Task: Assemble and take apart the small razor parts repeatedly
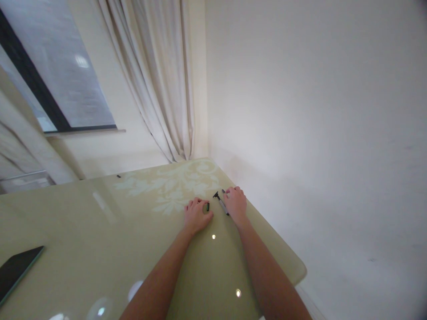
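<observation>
Both my hands rest on a glossy pale green table [100,231] near its far right corner. My left hand [196,215] is curled, fingers closed round a small dark piece [207,206] that shows at its fingertips. My right hand [236,203] lies just to the right, fingers closed on a thin dark razor-like tool [220,201] whose head points left toward the other hand. The two hands are a few centimetres apart.
A dark phone or tablet [16,269] lies at the table's near left edge. A white floral pattern [173,184] marks the tabletop ahead of the hands. Cream curtains [156,80] hang in the corner, a window [56,71] at left, a bare white wall at right.
</observation>
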`<state>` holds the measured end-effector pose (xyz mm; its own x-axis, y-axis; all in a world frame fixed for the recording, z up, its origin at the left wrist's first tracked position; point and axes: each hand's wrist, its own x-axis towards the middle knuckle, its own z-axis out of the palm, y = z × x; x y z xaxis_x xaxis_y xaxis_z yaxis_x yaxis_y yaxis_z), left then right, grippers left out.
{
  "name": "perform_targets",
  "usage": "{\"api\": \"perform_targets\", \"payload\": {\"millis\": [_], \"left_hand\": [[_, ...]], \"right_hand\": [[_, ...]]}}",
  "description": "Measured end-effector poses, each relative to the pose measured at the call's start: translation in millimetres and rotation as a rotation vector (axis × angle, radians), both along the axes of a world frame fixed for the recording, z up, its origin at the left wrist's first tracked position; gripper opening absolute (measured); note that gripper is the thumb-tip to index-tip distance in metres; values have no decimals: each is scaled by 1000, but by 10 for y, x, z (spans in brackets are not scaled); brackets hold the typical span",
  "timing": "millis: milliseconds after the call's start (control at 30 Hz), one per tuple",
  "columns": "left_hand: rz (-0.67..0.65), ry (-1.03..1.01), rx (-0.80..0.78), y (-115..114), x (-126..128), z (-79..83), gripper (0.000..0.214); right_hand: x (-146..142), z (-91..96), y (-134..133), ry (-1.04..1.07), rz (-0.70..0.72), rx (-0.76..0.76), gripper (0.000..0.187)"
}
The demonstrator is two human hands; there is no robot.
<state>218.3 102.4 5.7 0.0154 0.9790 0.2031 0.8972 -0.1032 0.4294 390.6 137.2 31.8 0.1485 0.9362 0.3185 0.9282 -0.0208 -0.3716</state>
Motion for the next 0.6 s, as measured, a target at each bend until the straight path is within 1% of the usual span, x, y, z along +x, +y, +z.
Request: {"api": "perform_targets", "payload": {"millis": [67, 200, 433, 533, 600], "left_hand": [[-25, -9, -13, 6, -28, 3, 43], [-60, -38, -19, 21, -84, -10, 40], [-62, -120, 27, 46, -95, -44, 35], [-79, -177, 56, 2, -111, -32, 35], [-106, -206, 73, -89, -198, -20, 36]], "right_hand": [[-18, 17, -6, -17, 7, -5, 18], [-71, 30, -17, -51, 37, -36, 19], [-137, 43, -76, -122, 88, -92, 18], [-152, 58, -99, -133, 100, -131, 15], [-158, 58, -104, -130, 99, -146, 14]]}}
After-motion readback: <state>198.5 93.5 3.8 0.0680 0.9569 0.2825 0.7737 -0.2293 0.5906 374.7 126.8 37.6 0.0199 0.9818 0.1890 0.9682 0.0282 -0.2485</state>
